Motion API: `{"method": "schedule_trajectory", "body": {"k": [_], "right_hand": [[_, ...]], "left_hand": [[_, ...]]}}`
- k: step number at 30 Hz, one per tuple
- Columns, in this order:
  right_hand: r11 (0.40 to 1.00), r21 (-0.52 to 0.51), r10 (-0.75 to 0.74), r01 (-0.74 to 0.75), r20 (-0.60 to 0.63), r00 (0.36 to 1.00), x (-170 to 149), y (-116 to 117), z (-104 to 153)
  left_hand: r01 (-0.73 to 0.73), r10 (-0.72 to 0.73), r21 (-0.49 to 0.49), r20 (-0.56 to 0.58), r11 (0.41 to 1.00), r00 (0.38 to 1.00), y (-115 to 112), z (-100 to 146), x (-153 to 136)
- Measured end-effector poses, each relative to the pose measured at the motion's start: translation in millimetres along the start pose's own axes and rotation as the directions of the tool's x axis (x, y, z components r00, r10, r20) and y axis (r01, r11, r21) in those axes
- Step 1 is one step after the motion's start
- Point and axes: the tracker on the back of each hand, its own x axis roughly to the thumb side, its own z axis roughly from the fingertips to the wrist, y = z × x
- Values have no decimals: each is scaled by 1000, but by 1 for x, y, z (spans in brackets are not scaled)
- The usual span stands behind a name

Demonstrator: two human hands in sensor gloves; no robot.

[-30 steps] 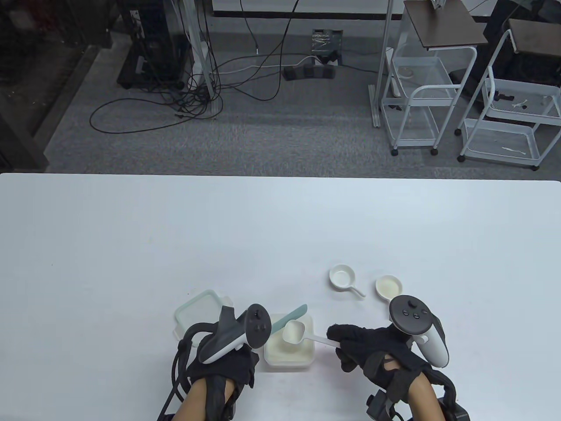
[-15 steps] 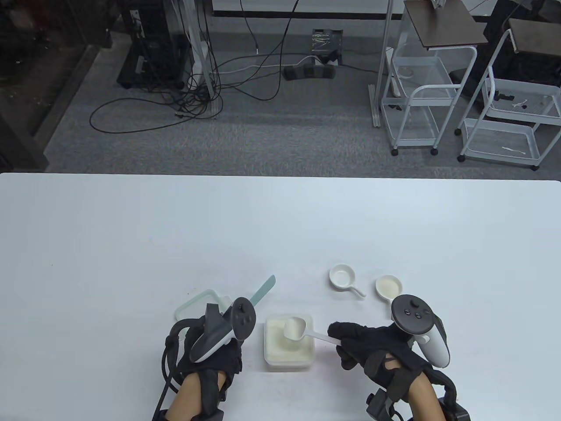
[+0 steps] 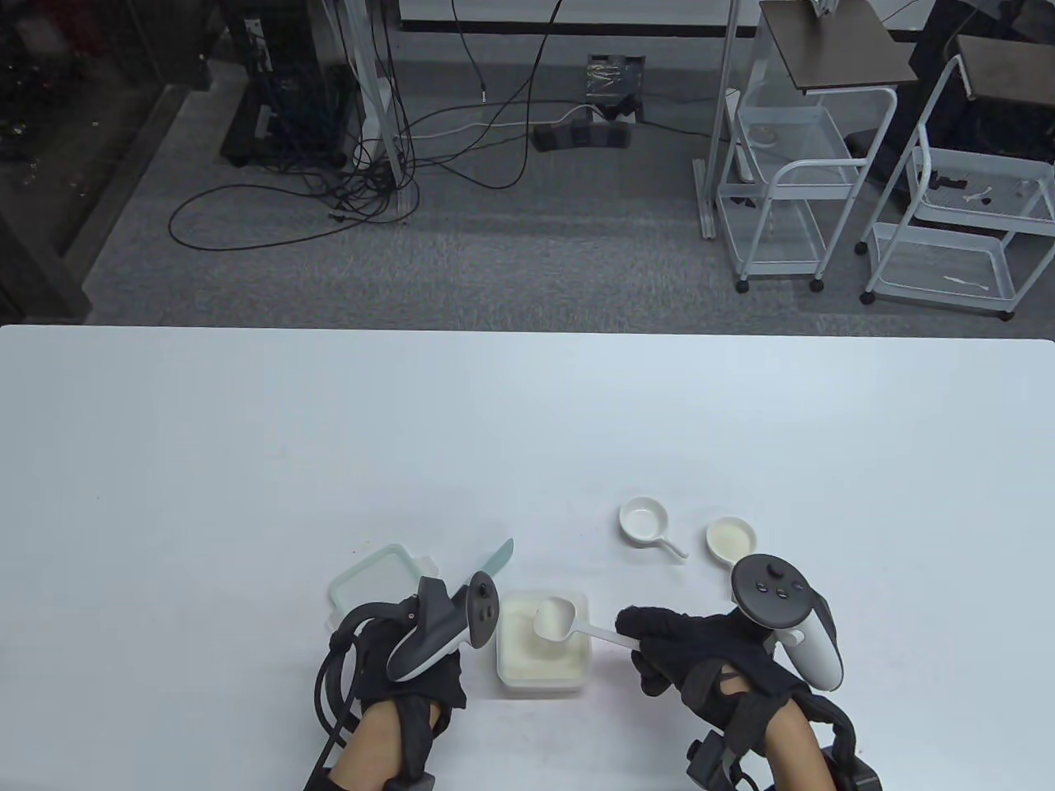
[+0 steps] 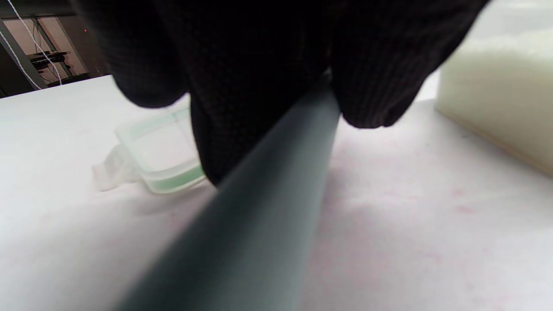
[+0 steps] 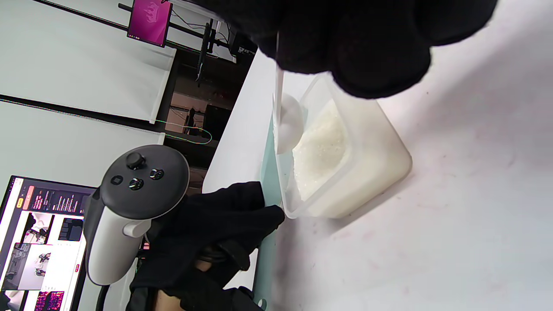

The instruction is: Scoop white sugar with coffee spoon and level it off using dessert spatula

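My right hand [image 3: 651, 643] pinches the handle of the white coffee spoon [image 3: 554, 620], whose bowl hangs over the sugar in the square plastic container [image 3: 544, 685]. The right wrist view shows the spoon [image 5: 287, 123] just above the white sugar [image 5: 322, 149]. My left hand [image 3: 433, 680] grips the dessert spatula; its teal blade [image 3: 497, 559] points up and right, off the container's left far corner. The grey spatula handle [image 4: 268, 207] runs under my curled left fingers [image 4: 242, 86]. I cannot tell how full the spoon is.
The container's lid [image 3: 371, 581] with a green rim lies left of the container, behind my left hand. Two small white handled dishes [image 3: 643, 521] [image 3: 730, 537] stand behind my right hand. The table's near edge is close below both wrists.
The spatula blade left the spoon and swung out to the left, then came back a little toward the container. The right hand and spoon stayed nearly still.
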Motion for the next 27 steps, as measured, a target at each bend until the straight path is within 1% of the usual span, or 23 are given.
{"method": "schedule_trajectory", "body": {"k": [10, 17, 21, 24, 27], "right_hand": [[1000, 17, 3, -3, -11, 1000, 0, 2, 0], [1000, 17, 2, -2, -11, 1000, 0, 2, -1], [1000, 14, -1, 1, -9, 1000, 0, 2, -1], [1000, 13, -3, 3, -7, 1000, 0, 2, -1], [1000, 15, -4, 4, -5, 1000, 0, 2, -1]], "left_hand": [[39, -39, -39, -18, 998, 999, -9, -4, 3], [79, -80, -41, -27, 996, 996, -10, -1, 9], [7, -7, -5, -18, 1000, 1000, 0, 4, 2], [-95, 95, 70, 1, 993, 995, 12, 11, -5], [-164, 163, 127, 14, 978, 987, 21, 16, -10]]}}
